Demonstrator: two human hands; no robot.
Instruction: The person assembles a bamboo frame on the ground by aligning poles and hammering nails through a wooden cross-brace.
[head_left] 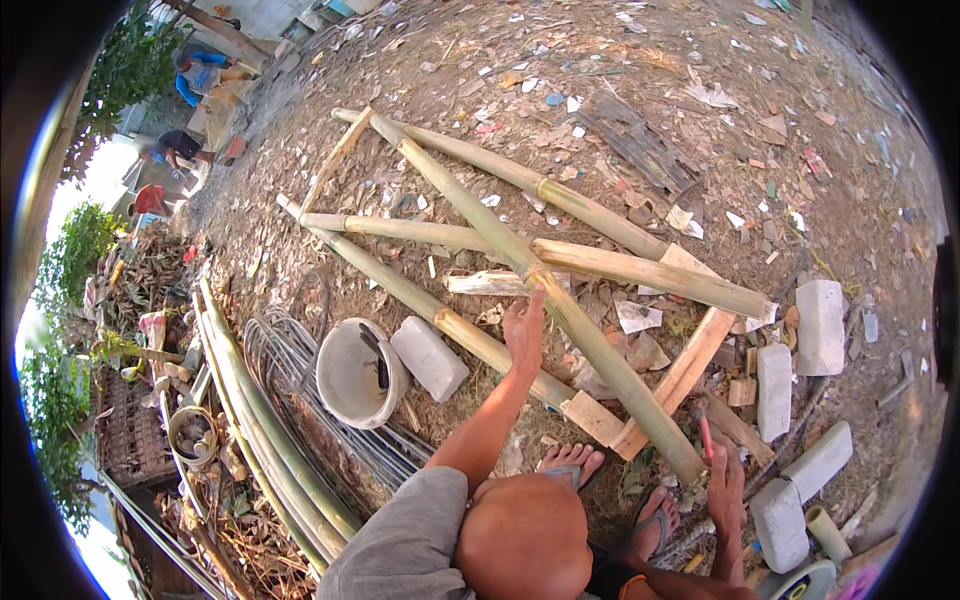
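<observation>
Bamboo poles lie crossed on the ground as a frame, with a diagonal bamboo pole (600, 365) on top. At its crossing with another bamboo pole (640, 277), my left hand (523, 332) has its fingers closed against the diagonal one. Wooden slats (685, 365) lie under the poles' near right ends, and a thin slat (338, 160) spans the far ends. By the diagonal pole's near end, my right hand (726, 487) is closed around a red-handled tool (706, 437). The tool's dark head is too small to make out.
A white bucket (335, 385) with dark tools inside and a pale block (430, 358) stand left of the frame. More bamboo poles (265, 420) and bundled metal rods (290, 350) lie farther left. Several pale blocks (820, 325) are at right. Two people (205, 80) work far left.
</observation>
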